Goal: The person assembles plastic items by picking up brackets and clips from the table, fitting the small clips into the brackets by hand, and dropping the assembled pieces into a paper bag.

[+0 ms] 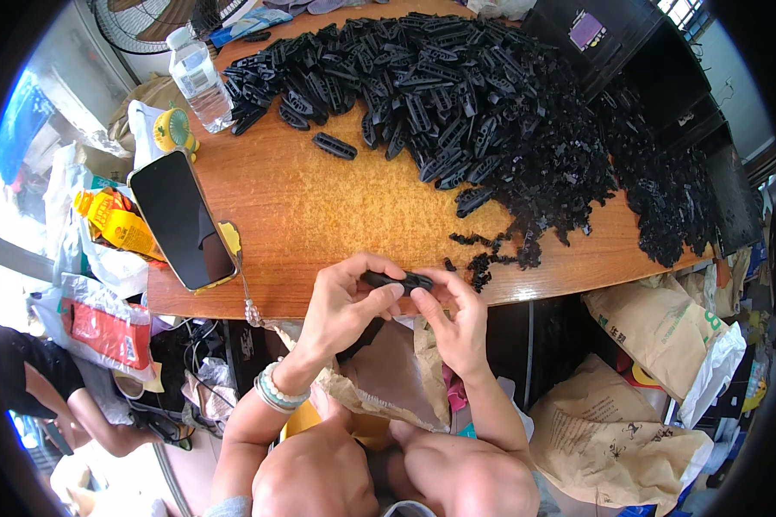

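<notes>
Over the table's front edge, my left hand [347, 303] and my right hand [453, 320] are both closed on one long, narrow black plastic part [416, 282]. Left thumb and fingers grip one end, while the right thumb and fingers pinch the other; the fingers cover much of it. A heap of similar slotted black plastic parts [422, 73] spreads across the far side of the wooden table [319, 215]. To its right lies a mass of small black pieces [560, 172], trailing toward my right hand. Below my hands an open brown paper bag [388, 375] rests at my lap.
A phone [181, 220] leans at the table's left, near an orange drink bottle [116, 220], a yellow gadget [173, 129] and a clear water bottle [200, 82]. Black crates [616, 43] stand at the back right. Paper sacks [616, 431] sit lower right. Another person's leg [90, 418] shows at left.
</notes>
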`<move>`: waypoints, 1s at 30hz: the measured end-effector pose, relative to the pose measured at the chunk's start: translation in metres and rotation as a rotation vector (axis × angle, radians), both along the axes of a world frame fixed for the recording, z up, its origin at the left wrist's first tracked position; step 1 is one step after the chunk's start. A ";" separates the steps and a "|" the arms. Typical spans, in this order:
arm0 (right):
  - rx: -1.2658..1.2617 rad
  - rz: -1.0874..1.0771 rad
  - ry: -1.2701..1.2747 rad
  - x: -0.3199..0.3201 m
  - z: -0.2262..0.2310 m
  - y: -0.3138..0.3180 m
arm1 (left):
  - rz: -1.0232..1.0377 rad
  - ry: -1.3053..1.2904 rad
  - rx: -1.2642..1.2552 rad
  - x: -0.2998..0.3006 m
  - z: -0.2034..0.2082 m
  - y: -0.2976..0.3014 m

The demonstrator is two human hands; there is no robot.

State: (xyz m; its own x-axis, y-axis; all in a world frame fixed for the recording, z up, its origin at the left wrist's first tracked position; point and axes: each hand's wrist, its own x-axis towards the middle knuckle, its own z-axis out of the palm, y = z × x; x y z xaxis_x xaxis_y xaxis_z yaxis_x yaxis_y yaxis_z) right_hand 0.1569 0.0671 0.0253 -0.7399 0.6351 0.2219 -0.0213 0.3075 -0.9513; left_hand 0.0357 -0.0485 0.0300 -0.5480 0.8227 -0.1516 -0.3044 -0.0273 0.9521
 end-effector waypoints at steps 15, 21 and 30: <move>0.282 -0.081 -0.120 -0.001 -0.015 0.053 | 0.242 1.583 -0.699 -0.141 -0.034 0.082; 0.827 -0.178 -0.160 -0.030 -0.024 0.092 | 0.329 1.006 -0.260 -0.083 -0.017 0.063; -0.651 0.156 0.309 -0.014 0.006 0.049 | 0.020 0.115 0.024 -0.009 0.000 0.024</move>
State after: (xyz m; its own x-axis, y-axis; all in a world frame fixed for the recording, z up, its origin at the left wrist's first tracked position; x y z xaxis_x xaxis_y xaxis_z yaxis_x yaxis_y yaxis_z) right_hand 0.1431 0.1166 0.0308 -0.7972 0.6017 0.0488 -0.3155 -0.3463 -0.8835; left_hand 0.0264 -0.0240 0.0295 -0.5773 0.8138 -0.0675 -0.1927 -0.0555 0.9797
